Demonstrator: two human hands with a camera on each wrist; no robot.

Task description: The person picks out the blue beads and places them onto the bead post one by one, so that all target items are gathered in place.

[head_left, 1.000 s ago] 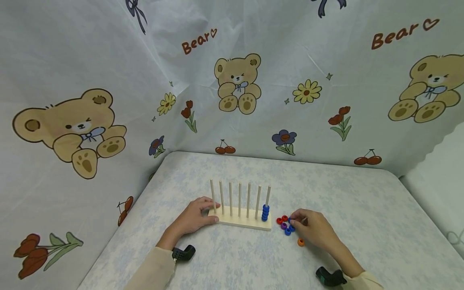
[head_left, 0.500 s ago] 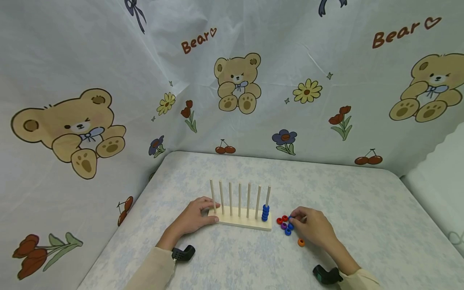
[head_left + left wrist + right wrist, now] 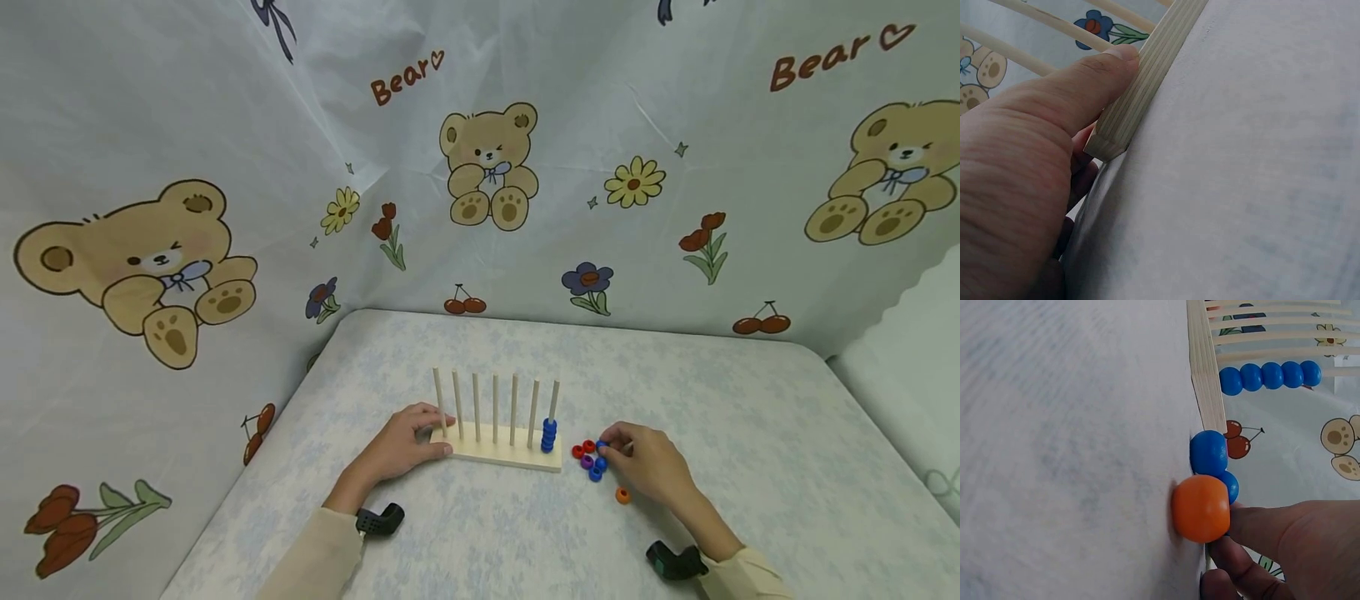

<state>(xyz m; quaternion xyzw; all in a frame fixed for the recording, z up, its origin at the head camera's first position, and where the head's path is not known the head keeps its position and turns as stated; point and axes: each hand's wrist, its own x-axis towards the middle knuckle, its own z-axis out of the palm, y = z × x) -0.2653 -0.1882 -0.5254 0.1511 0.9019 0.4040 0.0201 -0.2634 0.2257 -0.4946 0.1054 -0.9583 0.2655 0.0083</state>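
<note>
Five blue beads (image 3: 549, 436) are sitting on the end peg (image 3: 555, 400) of the rack (image 3: 495, 448); the left hand (image 3: 405, 442) is gripping its opposite end, probably for steadiness, while the right hand's (image 3: 647, 461) fingers (image 3: 618, 431) are pinching a blue bead (image 3: 602, 447) beside loose beads (image 3: 587, 462) on the surface (image 3: 495, 533).

Saw a table (image 3: 465, 533) with a pale, blue-mottled top and rounded far corners. Saw a whitish curtain (image 3: 585, 83) behind it and along the left, lightly creased, printed with winking bears (image 3: 491, 200), flowers (image 3: 635, 182), cherries (image 3: 454, 307), bows (image 3: 279, 35) and "Bear" lettering (image 3: 781, 75). Noticed a soft sheen near its left corner. Found a plain white surface (image 3: 900, 367) at far right, beyond the curtain's wavy edge.
</note>
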